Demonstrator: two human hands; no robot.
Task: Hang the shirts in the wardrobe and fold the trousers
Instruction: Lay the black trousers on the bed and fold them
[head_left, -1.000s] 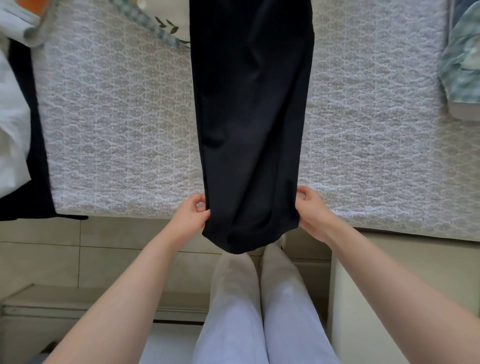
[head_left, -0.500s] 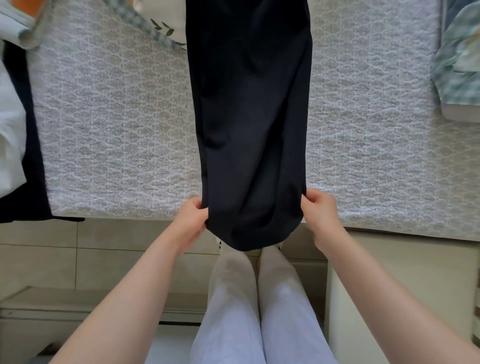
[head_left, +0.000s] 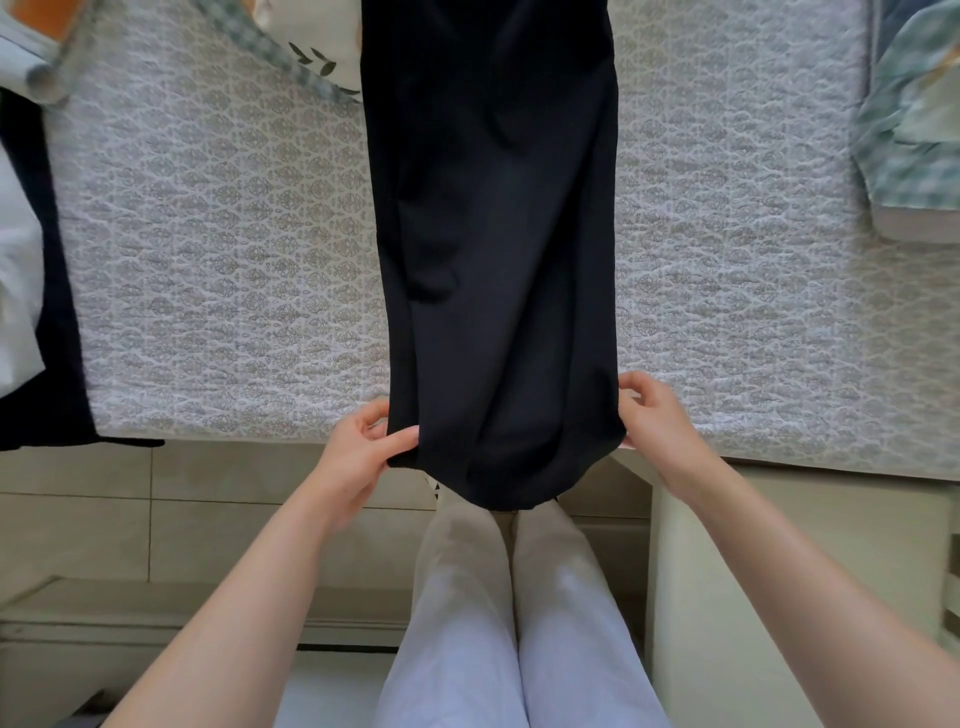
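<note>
Fig.: black trousers (head_left: 493, 260) laid lengthwise on bed (head_left: 208, 260) w/ patterned quilt, near end drooping over bed edge | L hand (head_left: 363, 447) pinches trousers' left edge, thumb on top | R hand (head_left: 654, 415) pinches right edge | checked shirt (head_left: 914, 140) at bed's right side | leaf-print pillow (head_left: 317, 47) top left | white garment (head_left: 15, 291) far left

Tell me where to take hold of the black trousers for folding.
Pinch the two near corners of the trousers, one from each side, as the left hand and right hand do: that end droops over the bed edge, so its corners are free.
</note>
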